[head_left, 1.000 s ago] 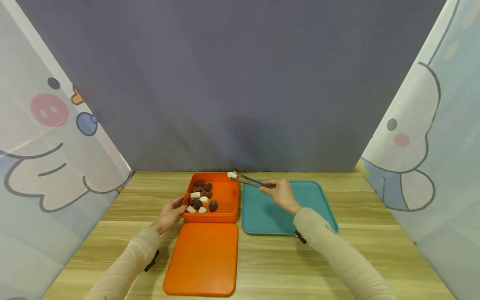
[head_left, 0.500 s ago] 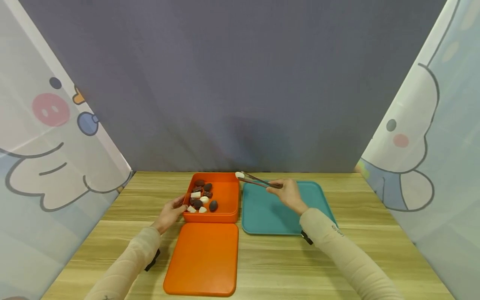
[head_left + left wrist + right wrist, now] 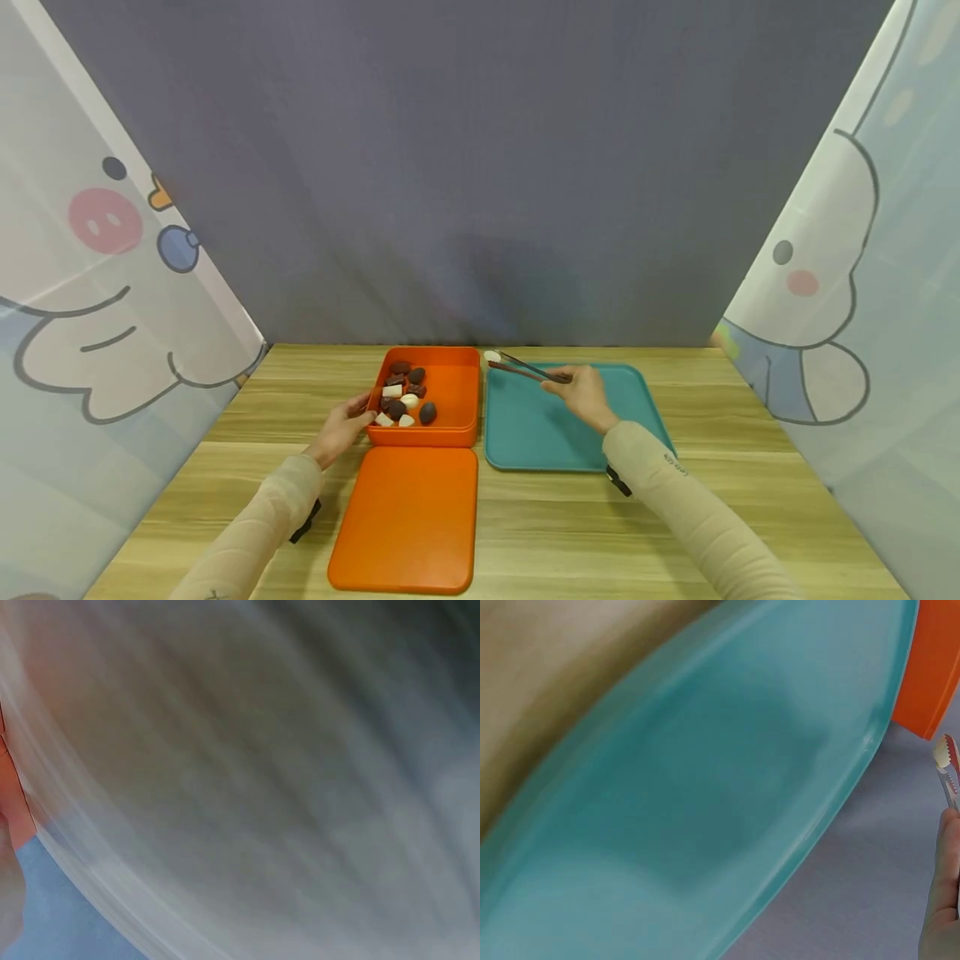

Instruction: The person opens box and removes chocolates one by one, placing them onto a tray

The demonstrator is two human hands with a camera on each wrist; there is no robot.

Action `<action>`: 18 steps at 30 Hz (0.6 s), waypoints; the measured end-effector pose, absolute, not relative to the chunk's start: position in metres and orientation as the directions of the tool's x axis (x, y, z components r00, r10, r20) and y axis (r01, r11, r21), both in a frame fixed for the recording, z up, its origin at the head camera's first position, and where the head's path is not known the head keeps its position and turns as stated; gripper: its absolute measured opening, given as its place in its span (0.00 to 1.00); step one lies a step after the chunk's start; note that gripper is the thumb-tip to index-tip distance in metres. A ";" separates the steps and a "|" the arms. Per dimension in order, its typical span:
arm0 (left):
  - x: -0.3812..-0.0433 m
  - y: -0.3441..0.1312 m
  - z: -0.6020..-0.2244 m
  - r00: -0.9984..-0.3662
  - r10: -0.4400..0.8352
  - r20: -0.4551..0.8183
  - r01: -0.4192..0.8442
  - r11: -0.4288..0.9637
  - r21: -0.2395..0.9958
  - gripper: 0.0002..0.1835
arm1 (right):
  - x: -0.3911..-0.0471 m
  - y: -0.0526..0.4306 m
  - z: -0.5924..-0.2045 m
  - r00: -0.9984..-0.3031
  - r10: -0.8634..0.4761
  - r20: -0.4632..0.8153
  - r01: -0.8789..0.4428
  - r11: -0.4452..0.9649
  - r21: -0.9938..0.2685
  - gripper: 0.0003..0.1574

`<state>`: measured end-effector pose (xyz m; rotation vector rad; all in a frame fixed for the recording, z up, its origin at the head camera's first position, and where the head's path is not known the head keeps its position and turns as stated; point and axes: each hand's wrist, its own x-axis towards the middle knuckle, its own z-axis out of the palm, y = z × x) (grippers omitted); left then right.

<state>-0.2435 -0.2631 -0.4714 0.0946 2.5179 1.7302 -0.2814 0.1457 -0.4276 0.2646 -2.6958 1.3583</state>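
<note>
My right hand pinches a pair of dark tongs, which point left. Between their tips is a small white rounded piece, over the back left corner of the teal tray. The right wrist view also shows the white piece in the toothed tips at the right edge. My left hand grips the left wall of an orange box, thumb at the rim. Inside, dark brown and white chocolate-like pieces gather on the left side. A sleeve blurs most of the left wrist view.
An orange lid lies flat in front of the box. The teal tray stands just right of the box on the wooden table. Behind the table hangs a grey curtain, with printed cartoon curtains at both sides.
My right hand has carried the tongs and white piece rightward, from over the box's back right corner to the tray's back left, slightly lower now. The left hand stays on the box.
</note>
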 end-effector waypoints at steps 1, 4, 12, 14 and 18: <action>-0.244 -0.263 -0.471 -0.994 0.100 -0.036 0.002 0.353 0.936 0.29 | -0.281 0.146 -0.429 -0.979 -0.105 0.177 -0.205 0.589 -0.781 0.17; -0.243 -0.263 -0.471 -0.994 0.104 -0.037 0.002 0.352 0.936 0.29 | -0.281 0.148 -0.432 -0.979 -0.101 0.175 -0.200 0.602 -0.773 0.18; -0.243 -0.263 -0.470 -0.994 0.101 -0.045 -0.005 0.370 0.929 0.29 | -0.280 0.152 -0.440 -0.979 -0.075 0.190 -0.194 0.631 -0.751 0.16; -0.243 -0.263 -0.470 -0.994 0.100 -0.051 -0.011 0.366 0.931 0.29 | -0.280 0.153 -0.442 -0.979 -0.070 0.191 -0.191 0.639 -0.745 0.16; -0.243 -0.263 -0.470 -0.994 0.101 -0.045 -0.004 0.377 0.926 0.29 | -0.281 0.155 -0.446 -0.981 -0.057 0.187 -0.178 0.653 -0.736 0.16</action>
